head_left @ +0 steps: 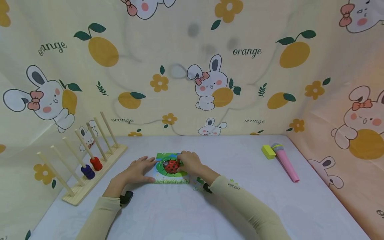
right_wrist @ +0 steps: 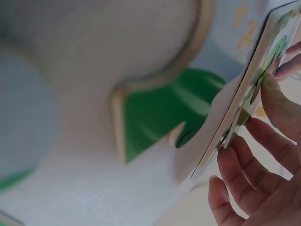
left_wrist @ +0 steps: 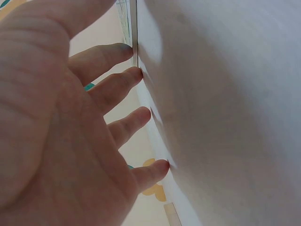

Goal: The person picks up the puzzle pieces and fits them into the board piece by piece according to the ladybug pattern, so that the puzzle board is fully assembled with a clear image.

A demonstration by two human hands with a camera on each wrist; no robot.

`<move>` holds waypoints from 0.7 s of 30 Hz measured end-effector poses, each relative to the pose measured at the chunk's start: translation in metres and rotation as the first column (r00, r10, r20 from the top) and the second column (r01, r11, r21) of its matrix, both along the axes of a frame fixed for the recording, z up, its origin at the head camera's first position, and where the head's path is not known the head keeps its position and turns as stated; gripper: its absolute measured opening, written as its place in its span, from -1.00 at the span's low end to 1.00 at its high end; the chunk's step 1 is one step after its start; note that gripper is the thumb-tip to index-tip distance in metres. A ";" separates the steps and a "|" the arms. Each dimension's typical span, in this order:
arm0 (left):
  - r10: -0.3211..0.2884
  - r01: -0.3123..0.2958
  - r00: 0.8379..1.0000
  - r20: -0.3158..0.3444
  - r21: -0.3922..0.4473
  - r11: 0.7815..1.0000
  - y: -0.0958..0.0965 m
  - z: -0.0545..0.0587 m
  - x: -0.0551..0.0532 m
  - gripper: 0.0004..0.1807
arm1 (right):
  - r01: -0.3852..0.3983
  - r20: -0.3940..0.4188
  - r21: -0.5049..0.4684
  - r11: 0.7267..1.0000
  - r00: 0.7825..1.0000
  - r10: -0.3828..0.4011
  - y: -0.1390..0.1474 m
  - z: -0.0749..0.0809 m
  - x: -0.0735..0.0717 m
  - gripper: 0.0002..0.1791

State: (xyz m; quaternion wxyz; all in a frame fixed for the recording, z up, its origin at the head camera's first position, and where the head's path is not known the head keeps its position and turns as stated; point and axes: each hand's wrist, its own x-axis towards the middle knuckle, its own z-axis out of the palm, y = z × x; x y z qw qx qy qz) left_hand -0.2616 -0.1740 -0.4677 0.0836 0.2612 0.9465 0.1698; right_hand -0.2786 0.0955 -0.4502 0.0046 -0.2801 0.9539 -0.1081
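Observation:
A wooden jigsaw puzzle board with a red ladybug picture lies flat in the middle of the table. My left hand rests at its left edge, fingers spread and fairly straight; the left wrist view shows the fingertips on the table and against the board's side. Over the right part of the board, my right hand pinches a puzzle piece between thumb and fingers, the piece tilted at the board's surface. Much of that piece is hidden by the fingers. A loose green puzzle piece lies beside the board.
More loose pieces lie partly under the right forearm. On the left stands a wooden peg rack with blue beads and red beads. A yellow block and a pink toy microphone lie at the right. Patterned cloth walls enclose the table.

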 end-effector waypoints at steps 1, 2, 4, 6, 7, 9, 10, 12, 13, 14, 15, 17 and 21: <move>0.001 -0.001 1.000 -0.002 -0.004 1.000 0.000 0.000 0.000 -0.03 | -0.002 -0.004 0.000 1.000 1.000 0.002 0.000 0.000 0.000 -0.62; 0.003 -0.003 1.000 -0.003 -0.006 1.000 0.001 -0.001 0.000 -0.03 | -0.004 -0.005 0.001 1.000 1.000 0.004 0.001 0.000 -0.001 -0.62; 0.010 -0.010 1.000 0.001 -0.009 1.000 0.001 -0.001 -0.001 -0.04 | -0.005 -0.009 -0.003 1.000 1.000 0.005 0.002 -0.001 -0.001 -0.59; 0.011 -0.011 1.000 -0.002 -0.008 1.000 0.001 -0.001 -0.001 -0.04 | -0.005 -0.013 -0.009 1.000 1.000 0.005 0.003 0.000 0.000 -0.55; 0.009 -0.009 1.000 -0.004 -0.007 1.000 0.001 -0.001 0.000 -0.04 | -0.006 -0.016 -0.009 1.000 1.000 0.006 0.005 0.000 0.000 -0.53; 0.012 -0.012 1.000 -0.004 -0.007 1.000 0.001 -0.001 0.000 -0.04 | -0.007 -0.029 0.006 1.000 1.000 0.007 0.007 0.001 0.003 -0.49; 0.013 -0.013 1.000 -0.003 -0.007 1.000 0.001 -0.001 0.000 -0.04 | -0.006 -0.033 0.026 1.000 0.999 0.006 0.008 0.001 0.005 -0.46; 0.010 -0.010 1.000 -0.008 -0.010 1.000 0.002 -0.001 0.000 -0.04 | -0.007 -0.041 0.103 0.995 0.999 0.011 0.010 0.004 0.010 -0.38; 0.008 -0.008 1.000 -0.008 -0.010 1.000 0.002 -0.001 0.000 -0.04 | -0.011 -0.038 0.150 0.989 0.999 0.017 0.011 0.005 0.014 -0.34; 0.009 -0.009 1.000 -0.005 -0.014 1.000 0.002 -0.001 0.000 -0.04 | -0.021 -0.034 0.196 0.980 0.999 0.028 0.012 0.006 0.017 -0.29; 0.008 -0.008 1.000 -0.005 -0.016 1.000 0.002 -0.001 0.000 -0.04 | -0.037 -0.023 0.237 0.971 0.999 0.044 0.013 0.008 0.022 -0.23; 0.005 -0.006 1.000 -0.004 -0.018 1.000 0.002 -0.001 -0.001 -0.04 | -0.081 0.007 0.300 0.951 0.997 0.083 0.015 0.010 0.031 -0.17; 0.001 -0.001 1.000 -0.006 -0.012 1.000 0.001 -0.001 -0.002 -0.04 | -0.172 0.063 0.324 0.930 0.985 0.160 0.018 0.009 0.046 -0.14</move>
